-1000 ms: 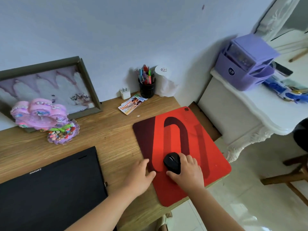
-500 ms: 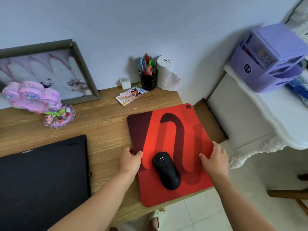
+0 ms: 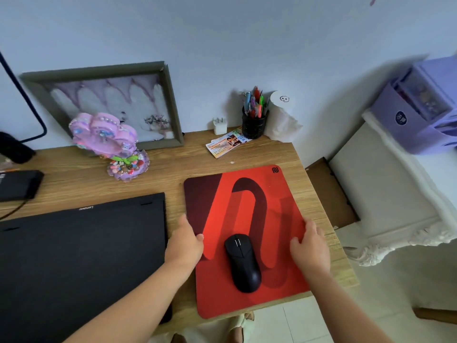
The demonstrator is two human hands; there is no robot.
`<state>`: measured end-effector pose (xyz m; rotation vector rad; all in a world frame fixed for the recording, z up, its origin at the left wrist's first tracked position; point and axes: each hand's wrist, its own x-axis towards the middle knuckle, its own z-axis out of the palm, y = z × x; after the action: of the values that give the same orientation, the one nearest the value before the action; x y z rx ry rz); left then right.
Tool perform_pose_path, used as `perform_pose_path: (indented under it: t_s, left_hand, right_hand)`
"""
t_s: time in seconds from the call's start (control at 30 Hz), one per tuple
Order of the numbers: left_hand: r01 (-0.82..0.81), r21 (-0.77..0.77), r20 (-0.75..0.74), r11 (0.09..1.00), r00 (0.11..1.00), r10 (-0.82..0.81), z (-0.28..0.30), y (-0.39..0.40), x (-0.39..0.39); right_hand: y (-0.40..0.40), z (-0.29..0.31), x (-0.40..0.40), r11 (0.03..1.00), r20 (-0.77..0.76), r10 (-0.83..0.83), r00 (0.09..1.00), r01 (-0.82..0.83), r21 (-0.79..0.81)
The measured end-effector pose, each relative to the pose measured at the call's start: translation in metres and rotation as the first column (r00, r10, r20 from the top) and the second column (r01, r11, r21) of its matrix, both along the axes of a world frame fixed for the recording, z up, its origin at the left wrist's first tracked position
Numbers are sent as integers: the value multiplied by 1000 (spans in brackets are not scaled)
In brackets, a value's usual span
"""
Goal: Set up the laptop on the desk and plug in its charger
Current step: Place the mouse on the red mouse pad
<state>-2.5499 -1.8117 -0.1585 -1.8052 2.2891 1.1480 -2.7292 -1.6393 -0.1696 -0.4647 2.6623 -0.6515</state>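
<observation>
A closed black laptop (image 3: 74, 256) lies flat on the wooden desk (image 3: 173, 167), left of a red mouse pad (image 3: 220, 288). A black mouse (image 3: 243, 262) sits on the pad's near half. My left hand (image 3: 184, 243) grips the pad's left edge with the thumb on top. My right hand (image 3: 309, 246) holds the pad's right edge the same way. At the far left lies a black brick-like box (image 3: 18, 184) with a dark cable (image 3: 27, 105) running up the wall behind it. Whether it is the charger is unclear.
A framed picture (image 3: 111, 105) leans on the wall behind a pink ornament (image 3: 108, 139). A white plug adapter (image 3: 219, 125), a pen cup (image 3: 254, 120), a paper roll (image 3: 282, 117) and leaflets (image 3: 227, 143) stand at the back. A white side table (image 3: 400, 194) with purple drawers (image 3: 420, 107) is right.
My right hand let go of the mouse and went to the pad's right edge. My left hand took the pad's left edge. The view swung left, showing more laptop.
</observation>
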Motion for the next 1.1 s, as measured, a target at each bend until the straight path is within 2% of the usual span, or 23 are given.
perform_pose_path:
  t_s: [0.1,0.23,0.37,0.43,0.47,0.53,0.6,0.67,0.73,0.8,0.9,1.03,1.1]
  left_hand:
    - [101,-61,12,993,995,-100,2,-3,7]
    - [208,-121,139,971,972,-191,-1,-4,15]
    - [328,-124,249,936,924,-291,-5,-5,27]
    - [370,-149,278,917,906,-320,-7,-7,33]
    - [382,-163,277,910,903,-329,-7,-7,35]
    - [406,-190,240,894,902,-359,-8,-7,40]
    - [479,-224,208,849,874,-438,-12,-6,47]
    - [595,-263,232,759,803,-549,-15,-2,55]
    - [694,-241,272,678,719,-639,-17,4,61]
    - [744,-183,305,643,664,-682,-18,8,66]
    - [769,-130,326,625,629,-706,-18,4,70]
    - [771,-119,255,626,633,-731,-11,-1,74]
    - [769,-164,207,618,640,-740,-8,-3,75]
  right_hand:
    - [-2,-1,10,1000,-10,-14,1000,14,24]
    - [-2,-2,15,999,5,7,1000,-7,38]
    - [-5,-3,29,969,-59,17,998,-2,245]
    - [-7,-4,42,957,-105,76,992,-43,287]
    - [-9,-4,49,963,-122,121,985,-87,255]
    - [-12,-4,66,971,-128,234,964,-224,88]
    - [-16,-4,85,929,-89,358,929,-365,-68]
    - [-20,-4,103,881,-67,462,884,-466,-77]
    - [-23,-9,114,863,-72,503,861,-505,-21]
    - [-27,-13,121,867,-85,499,863,-497,43]
    - [-32,-16,123,897,-138,442,886,-434,86]
    - [-32,-13,122,915,-160,399,903,-381,135]
    - [-29,-9,123,942,-178,334,926,-319,106]
